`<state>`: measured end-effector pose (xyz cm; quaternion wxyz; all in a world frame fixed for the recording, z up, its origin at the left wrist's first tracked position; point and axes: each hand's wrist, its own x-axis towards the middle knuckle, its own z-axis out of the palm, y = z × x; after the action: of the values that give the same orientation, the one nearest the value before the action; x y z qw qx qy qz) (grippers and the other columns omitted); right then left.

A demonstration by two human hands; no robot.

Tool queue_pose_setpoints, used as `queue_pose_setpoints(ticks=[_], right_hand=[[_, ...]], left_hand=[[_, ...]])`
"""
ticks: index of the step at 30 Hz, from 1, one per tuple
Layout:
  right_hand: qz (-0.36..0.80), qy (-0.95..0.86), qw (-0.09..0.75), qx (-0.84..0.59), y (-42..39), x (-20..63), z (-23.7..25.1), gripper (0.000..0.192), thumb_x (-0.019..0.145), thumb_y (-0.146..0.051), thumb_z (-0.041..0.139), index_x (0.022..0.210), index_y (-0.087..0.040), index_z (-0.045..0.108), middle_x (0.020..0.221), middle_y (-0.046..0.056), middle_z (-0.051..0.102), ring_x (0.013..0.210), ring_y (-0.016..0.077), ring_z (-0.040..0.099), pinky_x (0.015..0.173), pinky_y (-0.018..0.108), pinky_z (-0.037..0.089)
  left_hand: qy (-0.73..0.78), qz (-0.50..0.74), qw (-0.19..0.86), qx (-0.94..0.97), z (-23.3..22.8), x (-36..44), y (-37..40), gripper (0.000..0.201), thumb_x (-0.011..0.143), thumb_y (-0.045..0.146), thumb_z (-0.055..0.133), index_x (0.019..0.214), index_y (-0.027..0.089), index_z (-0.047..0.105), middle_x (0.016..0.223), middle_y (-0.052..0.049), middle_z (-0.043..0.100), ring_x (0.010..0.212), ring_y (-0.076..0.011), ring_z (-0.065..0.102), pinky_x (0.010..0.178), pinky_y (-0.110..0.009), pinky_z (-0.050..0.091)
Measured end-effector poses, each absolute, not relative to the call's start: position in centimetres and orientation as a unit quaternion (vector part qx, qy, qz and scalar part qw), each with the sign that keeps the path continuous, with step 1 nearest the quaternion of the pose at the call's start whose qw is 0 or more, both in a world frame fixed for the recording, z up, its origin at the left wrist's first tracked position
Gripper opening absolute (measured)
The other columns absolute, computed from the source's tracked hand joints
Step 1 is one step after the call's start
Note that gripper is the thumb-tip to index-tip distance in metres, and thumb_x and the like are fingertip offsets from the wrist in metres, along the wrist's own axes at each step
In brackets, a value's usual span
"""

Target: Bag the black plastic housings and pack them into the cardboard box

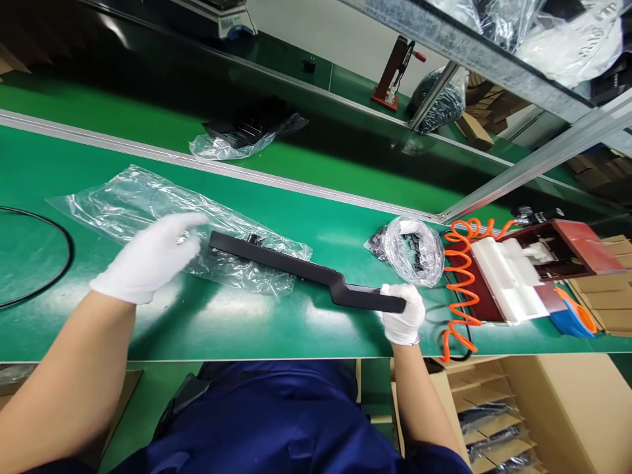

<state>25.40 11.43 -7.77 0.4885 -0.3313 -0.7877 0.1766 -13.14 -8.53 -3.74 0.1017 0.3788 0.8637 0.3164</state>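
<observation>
A long black bar-shaped part (291,264) with a step in its middle slants across the front of the green bench. My right hand (405,316), in a white glove, grips its right end. Close to the part's left end is my left hand (155,253), also gloved, with fingers apart and nothing in them. A clear plastic bag (133,197) lies flat on the bench, beneath the left hand and behind the part. A small dark fitting (255,239) shows against the part's far edge. The underside of the part is hidden.
Right of my right hand lies a bag of small black pieces (417,253). Farther right are an orange coiled hose (461,289) and a red fixture with white blocks (511,280). A divided cardboard box (567,401) stands below. A black cable (69,253) loops at left.
</observation>
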Motion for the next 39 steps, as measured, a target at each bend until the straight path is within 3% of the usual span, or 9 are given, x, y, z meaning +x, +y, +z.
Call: queue_pose_setpoints(ticks=[4, 9, 17, 22, 26, 29, 32, 35, 39], right_hand=[[0.139, -0.839, 0.456, -0.261, 10.9, 25.9, -8.1, 0.007, 0.084, -0.023, 0.071, 0.082, -0.029, 0.07, 0.067, -0.001, 0.066, 0.059, 0.0191, 0.06, 0.059, 0.034, 0.05], [0.067, -0.875, 0.438, -0.197, 9.4, 25.9, -7.5, 0.026, 0.083, -0.012, 0.064, 0.099, -0.028, 0.075, 0.065, -0.002, 0.06, 0.055, 0.0154, 0.057, 0.051, 0.027, 0.045], [0.034, -0.879, 0.419, -0.227, 8.4, 25.8, -8.4, 0.038, 0.074, -0.003, 0.047, 0.097, -0.023, 0.07, 0.065, -0.002, 0.057, 0.053, 0.0144, 0.056, 0.048, 0.024, 0.045], [0.03, -0.878, 0.41, -0.246, 7.8, 25.9, -8.8, 0.037, 0.077, -0.004, 0.047, 0.1, -0.024, 0.068, 0.066, -0.002, 0.058, 0.054, 0.0156, 0.058, 0.05, 0.025, 0.046], [0.036, -0.872, 0.405, -0.272, 7.7, 25.8, -9.1, 0.037, 0.077, -0.006, 0.048, 0.102, -0.024, 0.069, 0.069, 0.0, 0.061, 0.058, 0.0172, 0.059, 0.054, 0.027, 0.048], [0.035, -0.873, 0.402, -0.273, 7.7, 25.6, -9.0, 0.035, 0.079, -0.007, 0.048, 0.1, -0.025, 0.071, 0.067, 0.0, 0.06, 0.059, 0.0177, 0.058, 0.056, 0.027, 0.047], [0.028, -0.877, 0.403, -0.259, 7.2, 25.6, -8.6, 0.037, 0.079, -0.006, 0.049, 0.1, -0.025, 0.073, 0.063, -0.001, 0.057, 0.056, 0.0169, 0.055, 0.054, 0.026, 0.044], [0.028, -0.877, 0.407, -0.253, 6.6, 25.7, -8.5, 0.037, 0.076, -0.005, 0.05, 0.098, -0.025, 0.073, 0.061, -0.002, 0.058, 0.052, 0.0158, 0.055, 0.051, 0.025, 0.044], [0.044, -0.852, 0.433, -0.29, 6.4, 25.3, -8.9, 0.035, 0.074, -0.006, 0.049, 0.095, -0.023, 0.072, 0.068, 0.0, 0.066, 0.058, 0.0172, 0.063, 0.054, 0.027, 0.05]], left_hand=[[0.798, 0.357, -0.063, 0.482, -0.1, -6.1, -4.8, 0.046, 0.098, 0.037, 0.043, 0.131, 0.014, 0.065, 0.137, -0.014, 0.066, 0.132, -0.0286, 0.058, 0.116, -0.047, 0.041], [0.662, 0.228, -0.044, 0.713, -0.3, 1.8, 1.6, 0.047, 0.101, 0.042, 0.042, 0.134, 0.016, 0.064, 0.141, -0.014, 0.065, 0.136, -0.0319, 0.055, 0.116, -0.05, 0.037], [0.778, 0.173, -0.104, 0.596, -2.0, -3.0, 1.6, 0.052, 0.102, 0.037, 0.035, 0.139, 0.008, 0.056, 0.143, -0.022, 0.06, 0.135, -0.0361, 0.051, 0.113, -0.055, 0.032], [0.666, 0.183, -0.089, 0.717, -1.6, 1.3, 2.8, 0.045, 0.104, 0.039, 0.035, 0.138, 0.02, 0.057, 0.144, -0.011, 0.061, 0.135, -0.0297, 0.051, 0.115, -0.049, 0.03], [0.763, 0.14, -0.09, 0.625, -1.3, -4.6, 1.7, 0.043, 0.104, 0.03, 0.029, 0.129, 0.011, 0.058, 0.131, -0.017, 0.065, 0.125, -0.0325, 0.055, 0.108, -0.052, 0.036], [0.812, 0.152, -0.112, 0.552, -1.1, -7.1, 1.2, 0.049, 0.103, 0.035, 0.032, 0.141, 0.007, 0.047, 0.143, -0.019, 0.057, 0.136, -0.0345, 0.046, 0.114, -0.056, 0.029], [0.749, 0.156, -0.094, 0.637, -1.1, -2.9, 1.8, 0.044, 0.102, 0.038, 0.037, 0.13, 0.011, 0.057, 0.133, -0.018, 0.065, 0.129, -0.0349, 0.053, 0.111, -0.054, 0.032], [0.652, 0.179, -0.073, 0.733, -1.3, 1.4, 2.7, 0.047, 0.103, 0.042, 0.036, 0.139, 0.018, 0.055, 0.143, -0.013, 0.062, 0.136, -0.0313, 0.049, 0.116, -0.052, 0.027], [0.756, 0.136, -0.086, 0.634, -1.0, -3.5, 2.5, 0.048, 0.102, 0.039, 0.028, 0.125, 0.013, 0.06, 0.123, -0.016, 0.068, 0.12, -0.0321, 0.058, 0.105, -0.052, 0.036]])
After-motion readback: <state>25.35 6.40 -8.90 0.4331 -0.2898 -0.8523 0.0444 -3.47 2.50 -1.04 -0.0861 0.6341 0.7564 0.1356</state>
